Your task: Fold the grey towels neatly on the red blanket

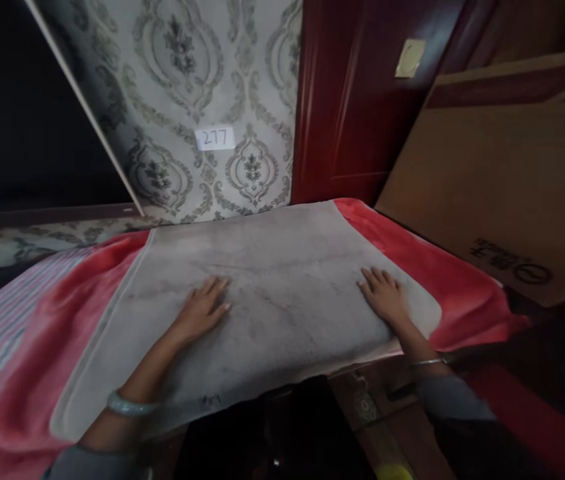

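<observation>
A grey plush mat [272, 267] lies spread out, with faint creases across its middle. My left hand [203, 308] rests palm down on its left half, the fingers a little apart and pointing away from me. On the right half my right hand [384, 293] lies flat with spread fingers. Neither hand holds anything. Beneath the mat a red plush blanket [422, 280] shows on the right, and it also spreads out on the left side.
A striped cloth [27, 293] lies at the far left, below a dark screen [37, 113]. Patterned wallpaper carries a paper label [215, 138] reading 277. Behind on the right are a dark red door [357, 100] and a big cardboard box [512, 180].
</observation>
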`<state>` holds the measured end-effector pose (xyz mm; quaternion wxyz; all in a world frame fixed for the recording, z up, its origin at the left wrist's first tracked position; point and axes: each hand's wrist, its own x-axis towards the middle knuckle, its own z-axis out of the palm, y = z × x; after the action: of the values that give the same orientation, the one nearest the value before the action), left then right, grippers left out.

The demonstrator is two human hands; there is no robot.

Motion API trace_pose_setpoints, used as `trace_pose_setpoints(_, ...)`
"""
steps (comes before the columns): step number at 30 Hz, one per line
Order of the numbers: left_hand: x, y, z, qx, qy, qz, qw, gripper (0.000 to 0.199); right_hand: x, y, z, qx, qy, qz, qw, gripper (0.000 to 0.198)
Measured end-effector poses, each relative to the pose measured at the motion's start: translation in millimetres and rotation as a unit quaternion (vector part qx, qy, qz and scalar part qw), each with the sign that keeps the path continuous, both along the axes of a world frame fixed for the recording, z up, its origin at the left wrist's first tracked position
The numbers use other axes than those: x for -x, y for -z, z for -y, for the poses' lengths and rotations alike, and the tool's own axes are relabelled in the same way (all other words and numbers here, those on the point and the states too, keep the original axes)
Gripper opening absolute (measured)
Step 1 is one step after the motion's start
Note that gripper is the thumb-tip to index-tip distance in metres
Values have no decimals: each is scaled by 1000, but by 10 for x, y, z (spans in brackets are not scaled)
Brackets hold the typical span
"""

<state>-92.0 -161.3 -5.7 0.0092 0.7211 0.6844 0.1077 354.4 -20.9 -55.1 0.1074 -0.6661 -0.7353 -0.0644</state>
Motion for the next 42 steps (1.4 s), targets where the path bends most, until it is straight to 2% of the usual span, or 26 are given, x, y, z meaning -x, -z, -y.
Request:
trace_pose_setpoints(4,-173,78,-261,-22,-60,-56,996,60,-6,-54,-7,18,4,0,1000,56)
trace_pose_setpoints(7,-204,174,-269,-44,-64,-78,994,61,19,-165,-32,57,15,-7,998,55)
trace_pose_setpoints(10,-171,224,-258,-60,-56,-88,993,61,221,-324,-63,82,16,-32,996,55)
trace_pose_setpoints(12,-150,239,-267,-66,-53,-95,992,61,484,-406,-81,72,-43,-53,995,56)
trace_pose_setpoints(14,-136,251,-284,-65,-61,-101,991,61,792,-433,-107,70,-140,-71,985,57)
trace_pose_setpoints(16,-126,265,-301,-58,-68,-105,990,62,1050,-404,-165,84,-220,-75,969,58)
trace_pose_setpoints(18,-116,278,-313,-50,-71,-109,990,63,1165,-344,-273,84,-278,-62,955,58)
trace_pose_setpoints(19,-110,282,-318,-46,-71,-111,990,64,1152,-314,-346,80,-287,-51,953,58)
trace_pose_setpoints(21,-98,285,-325,-40,-74,-115,990,65,986,-270,-516,78,-250,-31,965,58)
trace_pose_setpoints(24,-85,278,-337,-31,-74,-121,989,69,493,-248,-750,84,-134,-22,987,59)
trace_pose_setpoints(27,-88,261,-347,-25,-78,-123,989,72,-59,-240,-860,90,-42,-26,995,60)
trace_pose_setpoints(31,-108,237,-348,-19,-82,-111,990,75,-571,-233,-830,98,37,-27,994,58)
trace_pose_setpoints(35,-116,234,-351,-24,-80,-98,992,75,-649,-248,-624,84,92,-30,992,58)
trace_pose_setpoints(36,-116,238,-354,-26,-79,-98,992,76,-590,-239,-529,64,95,-32,993,58)
trace_pose_setpoints(38,-116,247,-362,-34,-75,-98,992,76,-406,-185,-295,10,46,-39,998,58)
trace_pose_setpoints(40,-120,253,-370,-44,-71,-96,992,76,-202,-82,-52,-24,-78,-45,996,56)
trace_pose_setpoints(42,-125,251,-379,-49,-67,-94,992,77,-94,45,128,-36,-150,-47,987,54)
